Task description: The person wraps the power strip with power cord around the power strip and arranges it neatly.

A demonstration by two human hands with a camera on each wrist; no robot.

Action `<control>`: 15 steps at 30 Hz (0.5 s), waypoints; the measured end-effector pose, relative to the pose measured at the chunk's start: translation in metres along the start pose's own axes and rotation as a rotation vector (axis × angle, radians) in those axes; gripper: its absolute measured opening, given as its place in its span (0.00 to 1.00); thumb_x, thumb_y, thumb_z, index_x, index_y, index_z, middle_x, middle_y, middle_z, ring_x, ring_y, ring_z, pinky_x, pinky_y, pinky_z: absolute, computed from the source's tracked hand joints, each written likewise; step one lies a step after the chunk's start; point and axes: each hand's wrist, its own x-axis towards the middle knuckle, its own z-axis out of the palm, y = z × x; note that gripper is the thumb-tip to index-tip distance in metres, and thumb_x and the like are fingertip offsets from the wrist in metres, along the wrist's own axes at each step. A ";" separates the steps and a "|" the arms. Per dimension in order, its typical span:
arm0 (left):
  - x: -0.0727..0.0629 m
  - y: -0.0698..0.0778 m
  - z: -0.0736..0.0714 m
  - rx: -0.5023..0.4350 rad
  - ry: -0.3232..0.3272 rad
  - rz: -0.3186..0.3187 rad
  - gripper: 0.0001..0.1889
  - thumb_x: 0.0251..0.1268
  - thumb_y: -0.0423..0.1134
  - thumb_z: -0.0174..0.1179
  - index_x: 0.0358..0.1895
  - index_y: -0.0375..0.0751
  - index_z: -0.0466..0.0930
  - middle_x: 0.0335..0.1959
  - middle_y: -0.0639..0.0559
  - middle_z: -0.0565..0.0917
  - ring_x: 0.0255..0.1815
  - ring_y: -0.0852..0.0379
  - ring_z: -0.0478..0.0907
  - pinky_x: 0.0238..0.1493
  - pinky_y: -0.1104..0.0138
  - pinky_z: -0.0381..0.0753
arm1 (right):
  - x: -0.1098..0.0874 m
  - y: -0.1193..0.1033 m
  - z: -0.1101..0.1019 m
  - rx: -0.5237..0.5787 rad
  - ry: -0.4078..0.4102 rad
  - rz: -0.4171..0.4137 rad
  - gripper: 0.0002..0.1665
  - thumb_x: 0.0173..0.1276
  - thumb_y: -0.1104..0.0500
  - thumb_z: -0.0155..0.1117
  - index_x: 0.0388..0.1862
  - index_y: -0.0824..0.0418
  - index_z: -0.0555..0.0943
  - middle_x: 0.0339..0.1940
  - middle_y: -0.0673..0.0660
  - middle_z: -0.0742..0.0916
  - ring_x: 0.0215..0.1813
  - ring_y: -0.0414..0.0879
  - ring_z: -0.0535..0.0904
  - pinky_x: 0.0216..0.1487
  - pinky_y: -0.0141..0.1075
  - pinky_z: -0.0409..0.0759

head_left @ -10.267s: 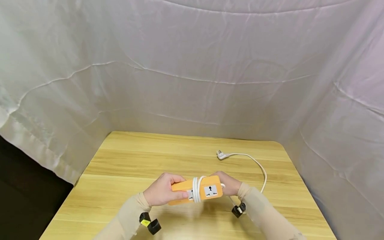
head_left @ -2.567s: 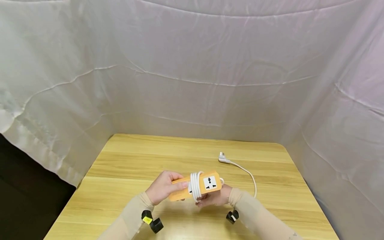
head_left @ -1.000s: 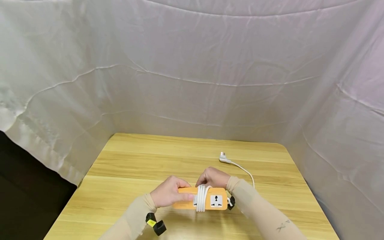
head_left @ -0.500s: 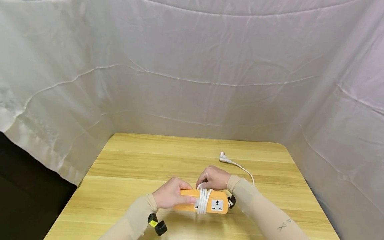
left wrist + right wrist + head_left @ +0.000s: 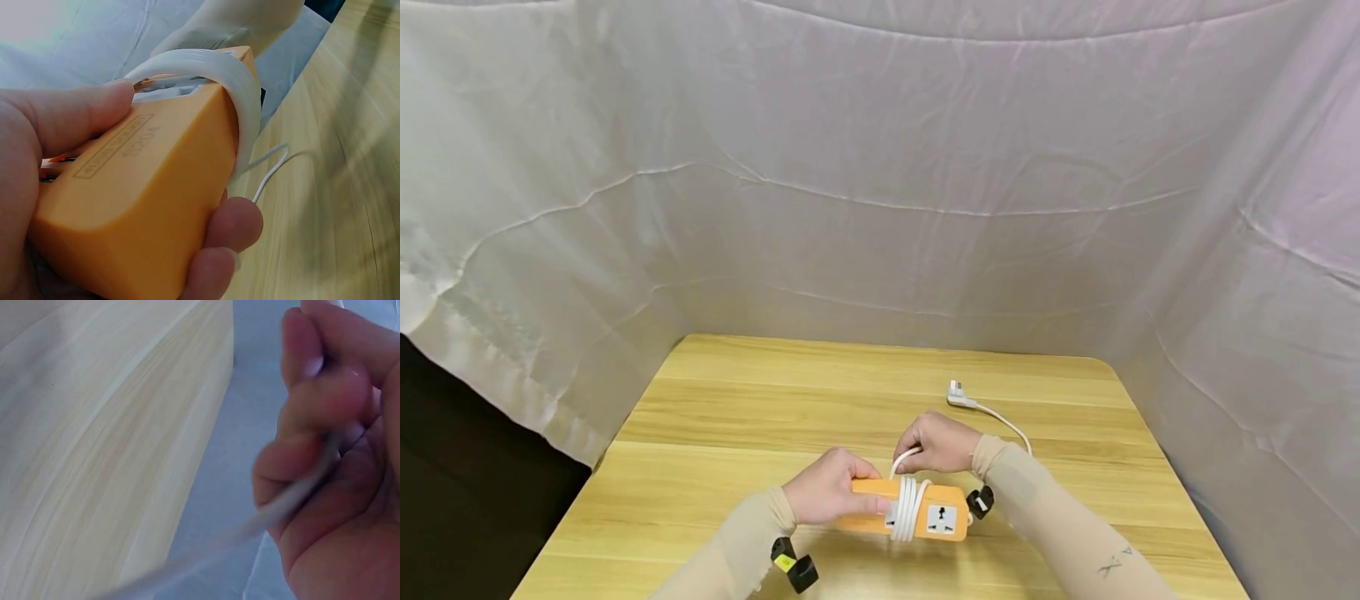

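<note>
An orange power strip with white socket faces is held above the table by my left hand. Its thumb lies on the top face and its fingers curl beneath, as the left wrist view shows. Several turns of white cord wrap round the strip's middle. My right hand, just beyond the strip, grips the cord, and a short length runs from its fingers down to the wraps. In the right wrist view the cord passes through curled fingers.
The cord's free end lies on the wooden table behind the right forearm, ending in a white plug. Grey fabric hangs along the back and sides. Each wrist wears a black camera, such as the left one.
Compared with earlier, the cord has more turns round the strip. My right hand came from under the strip to its far side, and just now drew the cord slightly away from it.
</note>
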 end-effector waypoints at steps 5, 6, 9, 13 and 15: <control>-0.001 -0.001 0.001 -0.003 0.003 0.001 0.11 0.59 0.52 0.67 0.31 0.49 0.86 0.14 0.67 0.74 0.11 0.73 0.54 0.15 0.76 0.56 | -0.002 0.001 -0.001 0.014 -0.004 -0.018 0.03 0.63 0.57 0.69 0.30 0.52 0.87 0.26 0.37 0.84 0.26 0.27 0.75 0.28 0.25 0.76; -0.001 -0.002 0.001 -0.005 0.005 0.001 0.11 0.59 0.52 0.67 0.31 0.49 0.86 0.15 0.67 0.75 0.10 0.73 0.54 0.15 0.76 0.57 | -0.002 0.001 -0.001 0.020 -0.005 -0.011 0.03 0.64 0.57 0.69 0.29 0.51 0.87 0.25 0.37 0.84 0.26 0.27 0.74 0.28 0.25 0.76; -0.002 -0.001 0.001 -0.008 0.009 -0.006 0.11 0.59 0.52 0.66 0.32 0.49 0.86 0.15 0.65 0.76 0.10 0.72 0.54 0.15 0.76 0.57 | -0.004 0.001 -0.003 0.036 -0.002 0.010 0.05 0.64 0.59 0.68 0.28 0.50 0.86 0.24 0.37 0.83 0.23 0.28 0.71 0.25 0.24 0.72; -0.002 0.001 0.001 0.002 0.017 -0.024 0.11 0.59 0.52 0.67 0.32 0.49 0.86 0.15 0.63 0.74 0.10 0.72 0.53 0.15 0.75 0.57 | -0.006 -0.001 -0.005 0.042 0.006 0.019 0.07 0.63 0.59 0.68 0.26 0.49 0.84 0.21 0.38 0.82 0.19 0.29 0.67 0.22 0.24 0.67; -0.003 0.002 0.000 0.013 0.024 -0.035 0.11 0.58 0.52 0.67 0.32 0.49 0.86 0.14 0.63 0.73 0.09 0.72 0.54 0.15 0.75 0.57 | -0.006 -0.002 -0.006 0.038 0.010 0.017 0.08 0.63 0.59 0.68 0.25 0.48 0.83 0.19 0.38 0.80 0.18 0.29 0.65 0.21 0.24 0.65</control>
